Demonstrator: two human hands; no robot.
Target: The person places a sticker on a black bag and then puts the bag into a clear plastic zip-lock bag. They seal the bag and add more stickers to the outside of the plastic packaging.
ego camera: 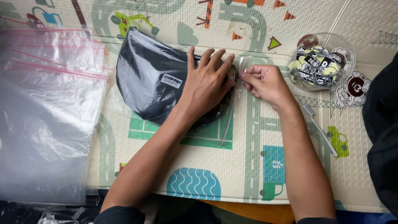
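Left hand (206, 81) lies flat, fingers spread, on the black pouch (153, 79) inside a clear zip bag on the play mat (232, 166). Right hand (265, 83) fingers pinch the bag's seal edge (241, 66).

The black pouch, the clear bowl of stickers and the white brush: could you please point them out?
black pouch (149, 79), head view, on its upper face.
clear bowl (347, 52), head view, on its right rim.
white brush (321, 132), head view, on its handle.

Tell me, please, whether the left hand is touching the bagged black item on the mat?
Touching. The head view shows the left hand pressed flat on the black item, with no gap under palm or fingers.
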